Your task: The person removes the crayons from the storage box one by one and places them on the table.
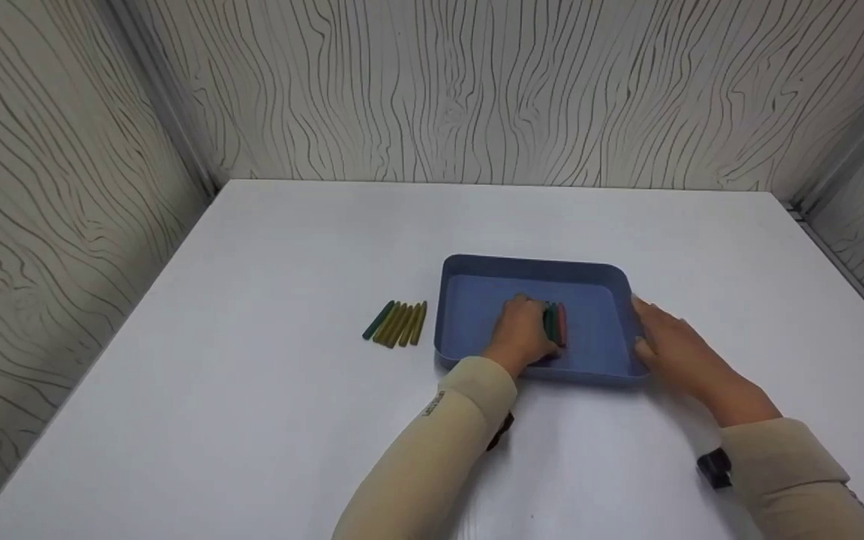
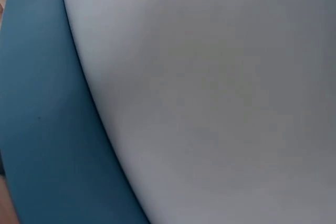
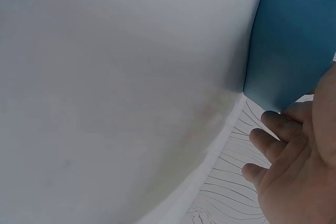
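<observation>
A shallow blue tray (image 1: pixel 469 300) sits on the white table; its outer wall (image 2: pixel 58 98) fills the left side of the left wrist view. Inside the tray, my left hand (image 1: pixel 520 330) holds green crayons (image 1: pixel 550 324) between its fingers and thumb; how many is partly hidden by the hand. Beside them lies a red crayon (image 1: pixel 562 324). My right hand (image 1: pixel 683 352) rests against the outside of the tray's right wall. In the right wrist view its fingers (image 3: pixel 278 129) look relaxed and spread next to the blue wall (image 3: pixel 289 40).
Left of the tray, several yellow-olive crayons (image 1: pixel 404 324) lie side by side on the white table (image 1: pixel 252 360), with a green crayon (image 1: pixel 378 320) at their left end. Panels with a wood-line pattern (image 1: pixel 462 90) stand behind the table and at both sides.
</observation>
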A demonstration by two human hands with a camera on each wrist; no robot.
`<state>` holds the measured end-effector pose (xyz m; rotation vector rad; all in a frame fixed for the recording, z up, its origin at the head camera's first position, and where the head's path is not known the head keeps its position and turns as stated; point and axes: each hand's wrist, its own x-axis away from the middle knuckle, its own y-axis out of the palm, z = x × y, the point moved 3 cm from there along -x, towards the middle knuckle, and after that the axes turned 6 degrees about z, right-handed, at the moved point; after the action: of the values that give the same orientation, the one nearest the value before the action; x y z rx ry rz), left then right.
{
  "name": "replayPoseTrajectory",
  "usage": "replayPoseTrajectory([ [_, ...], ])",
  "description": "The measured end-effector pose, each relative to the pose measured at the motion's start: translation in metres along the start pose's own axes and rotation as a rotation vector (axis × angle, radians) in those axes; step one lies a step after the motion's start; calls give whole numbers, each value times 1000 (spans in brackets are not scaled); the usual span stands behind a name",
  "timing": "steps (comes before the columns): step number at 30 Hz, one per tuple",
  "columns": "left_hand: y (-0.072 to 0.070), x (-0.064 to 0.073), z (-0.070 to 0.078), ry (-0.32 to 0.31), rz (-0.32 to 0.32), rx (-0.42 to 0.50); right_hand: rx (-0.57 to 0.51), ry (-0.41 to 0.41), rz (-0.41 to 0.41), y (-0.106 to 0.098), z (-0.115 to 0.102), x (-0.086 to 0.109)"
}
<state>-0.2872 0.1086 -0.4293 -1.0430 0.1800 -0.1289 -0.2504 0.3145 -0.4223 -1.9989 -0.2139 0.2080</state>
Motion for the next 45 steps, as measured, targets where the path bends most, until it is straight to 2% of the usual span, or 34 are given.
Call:
replayPoseTrajectory([
  [5, -1, -2, -2, -10, 15, 19, 14, 8, -3, 1, -1, -3],
  [12, -5, 0, -7, -52, 8, 151, 14, -3, 7, 1, 0, -2],
  [19, -10, 4, -12, -81, -2, 204, 12, -15, 14, 2, 2, -1],
  [26, -17, 7, -20, -127, 20, 287, 5, -16, 18, 1, 2, -1],
  [30, -25, 9, -25, -126, 39, 353, 4, -24, 17, 1, 1, 0],
  [39, -56, 10, -42, -34, 118, 412, 0, -31, 14, 0, 0, 0],
  [45, -83, 11, -65, -56, 167, 405, -4, -35, 23, -1, 0, -1],
])
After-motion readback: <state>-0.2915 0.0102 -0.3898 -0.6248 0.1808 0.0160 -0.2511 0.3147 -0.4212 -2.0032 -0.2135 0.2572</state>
